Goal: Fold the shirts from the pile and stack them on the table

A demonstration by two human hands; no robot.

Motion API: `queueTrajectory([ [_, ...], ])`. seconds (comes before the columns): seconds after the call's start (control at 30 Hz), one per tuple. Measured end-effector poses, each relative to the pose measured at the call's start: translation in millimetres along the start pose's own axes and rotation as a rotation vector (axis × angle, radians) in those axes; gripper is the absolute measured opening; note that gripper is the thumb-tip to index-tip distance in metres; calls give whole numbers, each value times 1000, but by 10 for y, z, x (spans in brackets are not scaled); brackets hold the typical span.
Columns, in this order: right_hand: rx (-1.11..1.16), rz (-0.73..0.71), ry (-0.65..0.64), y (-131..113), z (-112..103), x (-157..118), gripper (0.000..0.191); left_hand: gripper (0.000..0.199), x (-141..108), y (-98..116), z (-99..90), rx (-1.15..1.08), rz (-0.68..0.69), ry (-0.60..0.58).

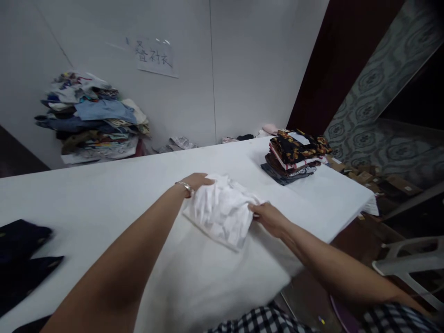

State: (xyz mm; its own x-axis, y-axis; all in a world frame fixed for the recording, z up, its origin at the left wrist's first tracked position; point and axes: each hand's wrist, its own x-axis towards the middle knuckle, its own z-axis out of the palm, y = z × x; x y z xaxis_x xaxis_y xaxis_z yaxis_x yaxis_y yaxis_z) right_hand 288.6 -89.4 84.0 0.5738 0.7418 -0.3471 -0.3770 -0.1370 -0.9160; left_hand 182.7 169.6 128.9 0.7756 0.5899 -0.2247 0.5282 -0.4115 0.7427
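A white shirt (222, 210) with faint grey marks lies bunched and partly folded over the near part of the white-covered table. My left hand (199, 181), wearing a silver bracelet at the wrist, grips its far left corner; some of the fingers are hidden by the cloth. At the right edge, my right hand (268, 216) pinches the fabric between thumb and fingers. Beyond it to the right stands a stack of folded clothes (294, 155), with a dark floral piece on top.
The white table (114, 194) runs along a pale wall bearing a handwritten sign (154, 58). A tall clothes pile (100, 118) rises behind it at left. Dark navy garments (22, 259) lie at the left edge. A white plastic stool (409, 263) and cardboard boxes (398, 184) are at right.
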Motion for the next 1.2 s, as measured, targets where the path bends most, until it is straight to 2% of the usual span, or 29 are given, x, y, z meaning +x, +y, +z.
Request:
queueTrajectory([
  [0.07,-72,-148,-29,-337,7,45,25,46,-174,49,-238,-176,95,20],
  [0.13,-108,-339,-78,-641,27,69,30,45,-414,97,-423,-319,236,104],
  [0.2,-147,-495,-98,-807,43,69,34,41,-712,102,-482,-322,341,219],
  [0.23,-174,-532,-90,-814,42,63,35,38,-874,72,-448,-271,362,265],
  [0.3,-240,-496,-63,-664,13,45,35,32,-1194,-70,-244,-136,352,322],
  [0.37,-336,-386,-80,-342,-52,16,34,25,-1481,-308,101,-15,307,329],
  [0.43,-468,-352,-148,40,-140,-33,35,18,-1716,-579,492,62,257,292],
  [0.5,-594,-457,-235,363,-232,-95,38,11,-1897,-797,810,145,227,260],
  [0.57,-673,-586,-288,552,-320,-147,46,10,-2022,-908,969,206,191,236],
  [0.6,-685,-611,-300,592,-361,-162,49,13,-2063,-922,984,209,157,224],
  [0.67,-651,-555,-300,585,-434,-168,57,24,-2100,-893,924,127,58,203],
  [0.77,-614,-427,-152,455,-476,-151,69,41,-2057,-799,780,-77,-104,257],
  [0.8,-645,-454,-67,409,-462,-149,70,46,-2025,-771,758,-110,-147,321],
  [0.87,-788,-625,53,349,-393,-157,68,56,-1952,-732,779,-51,-152,507],
  [0.9,-891,-719,40,343,-348,-162,66,60,-1918,-721,819,30,-94,593],
  [0.93,-1009,-777,-29,356,-304,-164,63,61,-1888,-717,872,129,-11,638],
  [0.97,-1129,-785,-123,385,-267,-161,59,60,-1864,-719,933,233,81,627],
  [1.0,-1234,-750,-218,424,-242,-151,56,57,-1846,-726,994,326,159,565],
  [1.07,-1341,-636,-343,506,-234,-117,51,51,-1829,-743,1090,446,228,371],
  [1.13,-1286,-581,-365,549,-268,-91,50,48,-1841,-735,1127,498,208,261],
  [1.2,-1106,-614,-309,535,-311,-117,50,50,-1884,-673,1118,530,185,313],
])
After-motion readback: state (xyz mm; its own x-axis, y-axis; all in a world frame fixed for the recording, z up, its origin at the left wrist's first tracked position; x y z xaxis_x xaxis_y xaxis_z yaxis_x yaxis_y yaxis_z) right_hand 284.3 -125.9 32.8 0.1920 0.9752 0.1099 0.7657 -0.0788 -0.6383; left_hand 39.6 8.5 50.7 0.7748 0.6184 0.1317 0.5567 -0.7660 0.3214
